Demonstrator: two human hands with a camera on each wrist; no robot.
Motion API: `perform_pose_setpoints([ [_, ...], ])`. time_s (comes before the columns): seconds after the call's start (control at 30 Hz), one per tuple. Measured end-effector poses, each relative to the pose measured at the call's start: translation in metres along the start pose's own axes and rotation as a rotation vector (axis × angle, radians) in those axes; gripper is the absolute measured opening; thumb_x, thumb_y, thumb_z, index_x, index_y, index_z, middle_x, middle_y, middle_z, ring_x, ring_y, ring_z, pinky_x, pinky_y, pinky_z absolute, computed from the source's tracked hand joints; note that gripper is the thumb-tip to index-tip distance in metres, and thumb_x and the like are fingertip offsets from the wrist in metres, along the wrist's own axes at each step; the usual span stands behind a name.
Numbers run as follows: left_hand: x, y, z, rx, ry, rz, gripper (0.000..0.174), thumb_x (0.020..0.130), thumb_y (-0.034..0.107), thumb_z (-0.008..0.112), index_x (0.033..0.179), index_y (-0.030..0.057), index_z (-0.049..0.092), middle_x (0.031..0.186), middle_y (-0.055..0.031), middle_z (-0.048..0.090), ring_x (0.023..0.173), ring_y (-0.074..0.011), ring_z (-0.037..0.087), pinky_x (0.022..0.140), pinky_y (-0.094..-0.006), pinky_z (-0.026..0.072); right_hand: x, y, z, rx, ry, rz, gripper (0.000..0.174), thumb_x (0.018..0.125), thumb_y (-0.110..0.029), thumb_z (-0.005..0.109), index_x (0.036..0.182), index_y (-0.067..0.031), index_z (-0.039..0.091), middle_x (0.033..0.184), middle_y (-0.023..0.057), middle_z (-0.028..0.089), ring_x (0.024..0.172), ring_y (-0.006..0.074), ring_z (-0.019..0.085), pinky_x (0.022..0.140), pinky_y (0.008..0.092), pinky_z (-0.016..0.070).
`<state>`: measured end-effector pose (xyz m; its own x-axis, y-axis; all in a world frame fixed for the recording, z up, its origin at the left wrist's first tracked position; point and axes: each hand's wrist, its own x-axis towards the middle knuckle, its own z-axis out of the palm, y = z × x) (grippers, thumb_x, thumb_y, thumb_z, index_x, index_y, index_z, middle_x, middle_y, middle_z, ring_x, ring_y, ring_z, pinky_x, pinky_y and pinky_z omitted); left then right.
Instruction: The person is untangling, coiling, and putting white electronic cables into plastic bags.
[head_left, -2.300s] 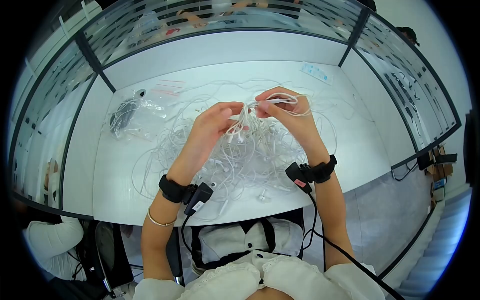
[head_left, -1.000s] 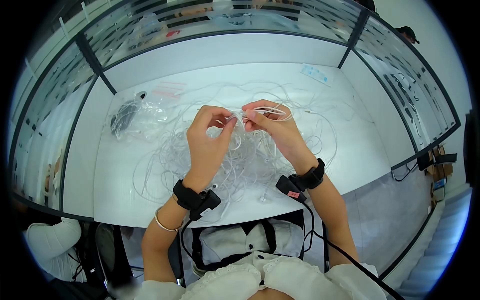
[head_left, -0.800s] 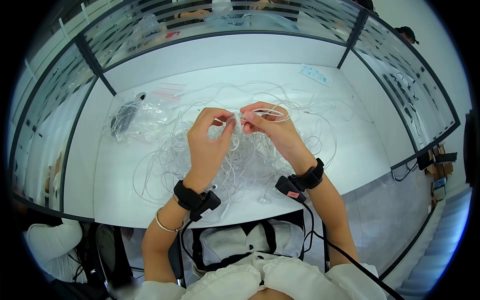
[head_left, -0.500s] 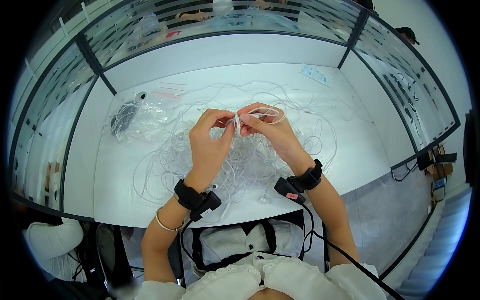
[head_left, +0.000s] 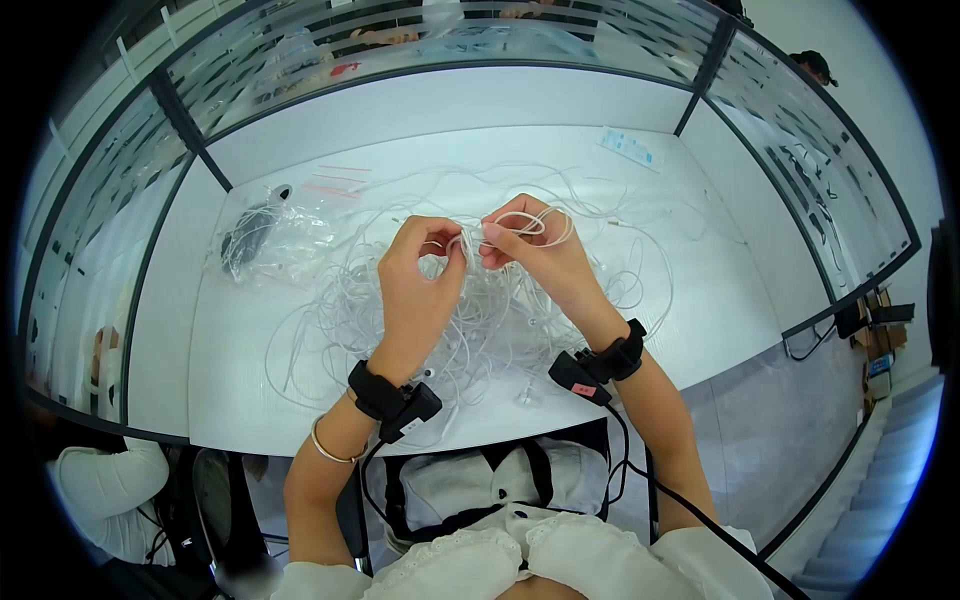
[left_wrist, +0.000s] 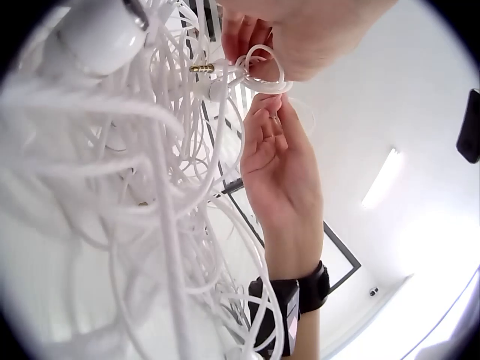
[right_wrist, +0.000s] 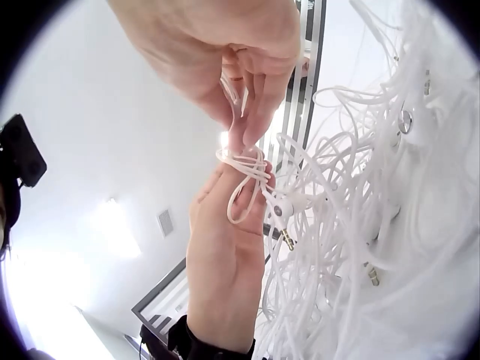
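Near the upper middle of the head view, the left hand [head_left: 415, 300] and right hand [head_left: 555, 265] pinch a looped white cable [right_wrist: 247, 166] with their fingers, above tangled cables [head_left: 490, 325] on the desk [head_left: 235, 360] that could snag its plug [right_wrist: 288, 240] (a slack pinch might loosen the loops).

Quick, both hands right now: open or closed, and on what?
Left hand: closed, pinching a coiled cable.
Right hand: closed, pinching cable loops; whether it's the same cable, I can't tell.
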<state>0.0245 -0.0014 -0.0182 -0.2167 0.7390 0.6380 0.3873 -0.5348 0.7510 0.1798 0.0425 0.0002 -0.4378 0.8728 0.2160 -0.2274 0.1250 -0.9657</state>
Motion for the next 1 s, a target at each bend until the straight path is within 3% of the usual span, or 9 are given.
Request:
perform_pose_setpoints([
  [0.4,-0.003,0.002,0.001,-0.033,-0.001,-0.058,0.012,0.078,-0.006,0.06,0.089,-0.0018,0.061,0.084,-0.0089,0.063,0.076,-0.0171,0.065,0.069,-0.0263,0.0515,-0.003,0.007,0.012,-0.025,0.039,-0.007,0.014,0.089,-0.012,0.063,0.089,-0.0008,0.054,0.077,0.0051,0.063,0.065,0.008,0.059,0.059,0.0211,0.0476],
  [0.5,-0.003,0.004,-0.003,-0.04,-0.057,-0.08,0.012,0.081,-0.006,0.059,0.092,-0.0028,0.062,0.087,-0.0064,0.064,0.079,-0.0132,0.063,0.074,-0.0256,0.0506,-0.002,0.007,0.004,-0.045,-0.004,-0.005,0.016,0.091,-0.016,0.061,0.091,-0.0007,0.056,0.079,0.0051,0.063,0.064,0.0085,0.059,0.06,0.0225,0.0483],
  [0.6,-0.001,0.005,-0.005,-0.14,-0.092,-0.144,0.012,0.081,-0.005,0.062,0.092,-0.0027,0.065,0.087,-0.0071,0.066,0.079,-0.0126,0.064,0.07,-0.0242,0.0514,0.001,-0.002,-0.007,-0.071,-0.091,-0.002,0.021,0.092,-0.021,0.06,0.093,-0.0001,0.058,0.08,0.006,0.065,0.064,0.009,0.059,0.058,0.0229,0.0474],
  [0.63,-0.001,0.001,-0.006,-0.213,-0.118,-0.21,0.012,0.082,-0.004,0.062,0.093,-0.0027,0.065,0.087,-0.0067,0.066,0.079,-0.0119,0.064,0.07,-0.0239,0.0511,0.001,-0.005,-0.008,-0.087,-0.098,-0.052,0.039,0.097,-0.037,0.047,0.101,0.0001,0.058,0.078,0.0077,0.065,0.061,0.0123,0.059,0.062,0.0262,0.0471],
  [0.73,0.002,-0.007,-0.01,-0.419,-0.2,-0.376,0.011,0.083,-0.001,0.064,0.094,-0.0025,0.065,0.089,-0.0059,0.067,0.08,-0.0104,0.063,0.072,-0.023,0.0503,-0.001,-0.023,-0.02,0.035,-0.126,-0.061,0.066,0.098,-0.053,0.021,0.111,0.0018,0.056,0.073,0.0078,0.063,0.07,0.0165,0.061,0.063,0.0294,0.0475],
  [0.77,0.003,-0.005,-0.012,-0.482,-0.232,-0.41,0.011,0.083,-0.001,0.064,0.094,-0.0024,0.065,0.09,-0.006,0.067,0.081,-0.0102,0.063,0.073,-0.0229,0.05,-0.004,-0.034,-0.021,-0.001,-0.135,-0.054,0.078,0.096,-0.058,0.008,0.114,0.0029,0.053,0.071,0.0089,0.062,0.063,0.018,0.058,0.062,0.031,0.0467],
  [0.87,0.004,-0.007,-0.015,-0.613,-0.345,-0.473,0.012,0.084,0.001,0.065,0.095,-0.001,0.064,0.091,-0.0058,0.067,0.085,-0.0103,0.063,0.077,-0.0231,0.0491,-0.004,-0.032,-0.025,-0.164,-0.048,-0.115,0.059,0.098,-0.047,0.026,0.109,0.0031,0.056,0.068,0.0061,0.06,0.056,0.0128,0.054,0.063,0.0272,0.0453],
  [0.93,0.004,-0.009,-0.014,-0.699,-0.385,-0.51,0.012,0.084,0.002,0.065,0.095,-0.0006,0.064,0.092,-0.0059,0.067,0.086,-0.0103,0.063,0.078,-0.0233,0.0488,-0.001,-0.022,-0.022,-0.162,-0.163,-0.139,0.022,0.092,-0.016,0.054,0.102,0.0011,0.063,0.082,0.0065,0.065,0.068,0.0125,0.06,0.064,0.0242,0.0485],
  [1.0,0.005,-0.006,-0.013,-0.671,-0.388,-0.49,0.011,0.085,0.006,0.064,0.095,0.0025,0.062,0.089,-0.0046,0.067,0.08,-0.0089,0.063,0.072,-0.0214,0.0494,-0.006,-0.017,-0.015,-0.309,-0.175,-0.109,0.019,0.088,-0.012,0.06,0.102,-0.0014,0.065,0.087,0.0046,0.065,0.076,0.0123,0.061,0.066,0.025,0.0496],
])
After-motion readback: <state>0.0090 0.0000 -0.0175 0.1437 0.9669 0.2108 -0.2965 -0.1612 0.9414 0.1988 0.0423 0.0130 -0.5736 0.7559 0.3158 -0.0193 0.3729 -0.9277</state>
